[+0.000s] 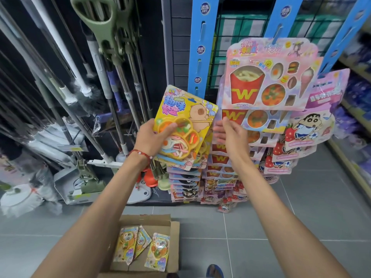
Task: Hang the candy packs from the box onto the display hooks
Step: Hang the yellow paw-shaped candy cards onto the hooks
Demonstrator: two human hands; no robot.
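Observation:
My left hand grips a yellow candy pack with a cartoon animal and a bento tray, holding it tilted in front of the left blue display strip. My right hand is open just right of the pack, fingers spread, in front of the hanging pink packs with the red W fries box. The cardboard box lies open on the floor below, with three yellow candy packs left inside. More packs hang in a column below the held one.
Mops and broom handles lean in a rack on the left. Cartoon strawberry packs hang on the right strip. Shelves run along the far right. Grey floor tiles surround the box; a blue shoe shows at the bottom.

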